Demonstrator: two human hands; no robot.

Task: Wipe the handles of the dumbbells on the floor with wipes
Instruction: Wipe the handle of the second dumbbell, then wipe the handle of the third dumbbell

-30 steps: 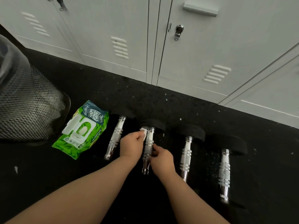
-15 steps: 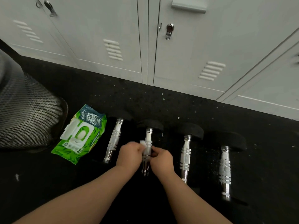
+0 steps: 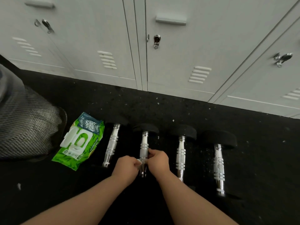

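Several dumbbells with chrome handles and black ends lie side by side on the black floor. My hands meet at the near part of the second dumbbell's handle (image 3: 144,147). My left hand (image 3: 126,167) is closed on a small white wipe (image 3: 140,161) pressed against that handle. My right hand (image 3: 158,160) grips the handle from the other side. The first dumbbell (image 3: 112,143) lies to the left, the third dumbbell (image 3: 181,153) and fourth dumbbell (image 3: 218,164) to the right. The handle's near end is partly hidden by my hands.
A green pack of wipes (image 3: 79,142) with its white lid open lies left of the dumbbells. A black mesh bin (image 3: 24,127) stands at the far left. Grey lockers (image 3: 170,54) line the wall behind the floor (image 3: 162,108).
My hands have slid with the wipe down the second handle toward its near end. The camera has tilted up a little, showing more of the lockers.
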